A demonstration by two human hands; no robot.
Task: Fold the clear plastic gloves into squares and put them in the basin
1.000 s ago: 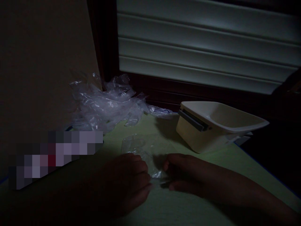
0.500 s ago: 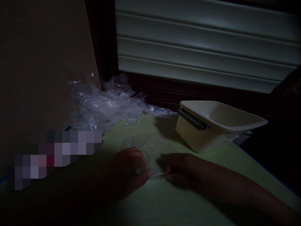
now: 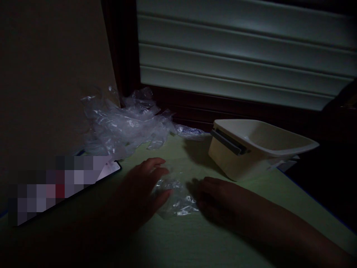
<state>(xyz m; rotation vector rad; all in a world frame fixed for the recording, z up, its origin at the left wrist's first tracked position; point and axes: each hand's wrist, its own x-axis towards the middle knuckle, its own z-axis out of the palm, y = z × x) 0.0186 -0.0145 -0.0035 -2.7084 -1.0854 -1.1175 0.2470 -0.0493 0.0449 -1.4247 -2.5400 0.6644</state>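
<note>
A thin clear plastic bag (image 3: 178,197) lies crinkled on the light green tabletop between my hands. My left hand (image 3: 150,186) is at its left side, thumb and fingers spread apart, with nothing gripped between them. On the opposite side, my right hand (image 3: 214,195) has its fingers curled in at the bag's right edge. Shadow covers those fingertips, but they appear closed on the plastic.
A heap of crumpled clear plastic bags (image 3: 131,123) sits at the back left against the wall. A cream bin (image 3: 237,160) with a dark handle stands at the right. A phone (image 3: 113,168), mostly pixelated, is on the left. Behind is a slatted shutter (image 3: 237,52).
My left hand has opened from its pinch, its fingers spreading apart. The bag's near part looks more crumpled and bunched. My right hand has shifted only slightly.
</note>
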